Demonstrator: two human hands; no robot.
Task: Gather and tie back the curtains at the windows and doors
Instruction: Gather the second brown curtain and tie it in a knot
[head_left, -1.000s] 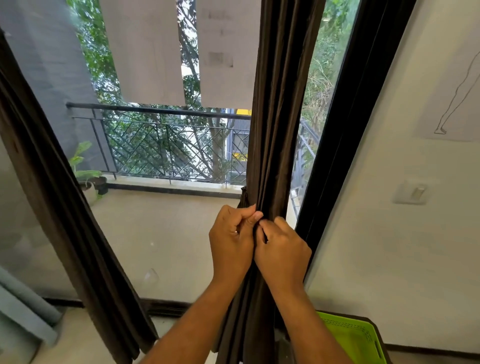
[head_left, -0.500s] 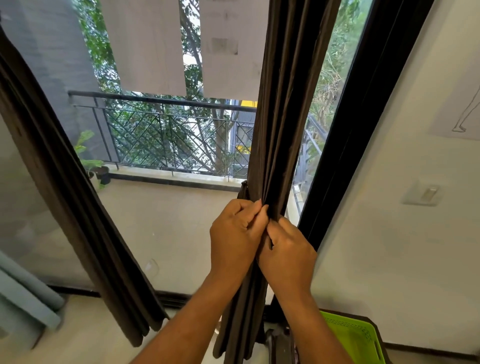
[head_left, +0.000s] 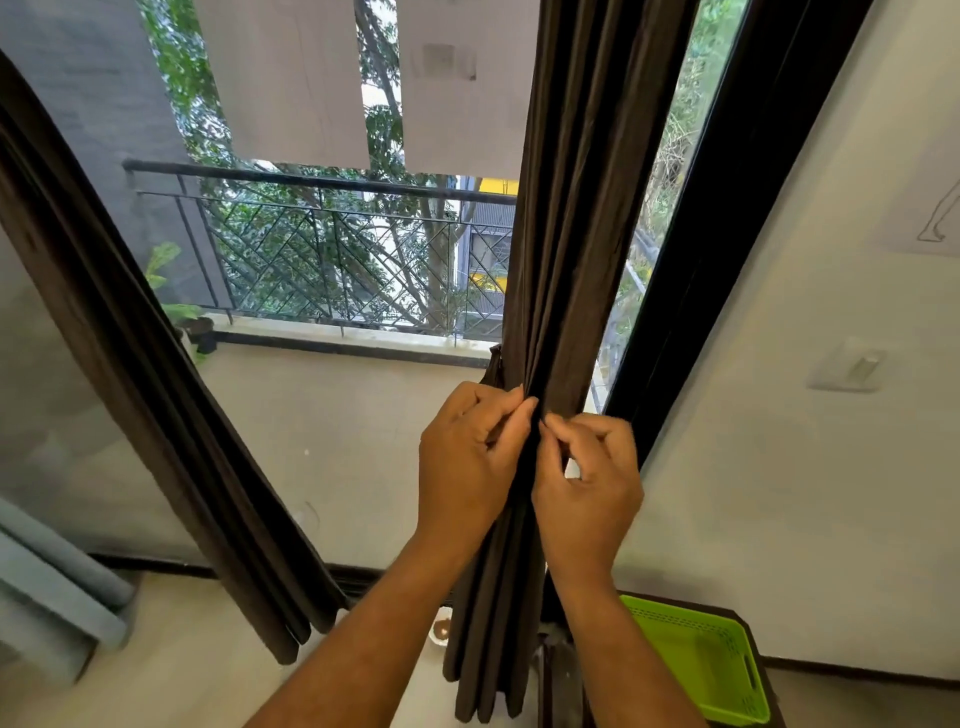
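Observation:
A dark brown curtain (head_left: 576, 218) hangs gathered into a narrow bundle in front of the glass door, just left of the black door frame (head_left: 737, 218). My left hand (head_left: 467, 457) and my right hand (head_left: 592, 488) meet at the bundle's waist, fingers curled and pinching the folds from either side. A short dark strip of tie-back (head_left: 494, 366) sticks out behind the bundle just above my left hand. A second dark curtain (head_left: 145, 395) hangs slanted at the left. My fingertips are partly hidden in the folds.
A green plastic basket (head_left: 701, 665) sits on a dark stand at lower right. A wall switch (head_left: 852, 366) is on the white wall. Beyond the glass lie a balcony, a metal railing (head_left: 332, 239) and a potted plant (head_left: 182, 317). Grey upholstery (head_left: 47, 587) at lower left.
The view has drifted slightly down and closer. My right hand's fingers have loosened and spread a little while both hands stay pinching the curtain bundle at the same height.

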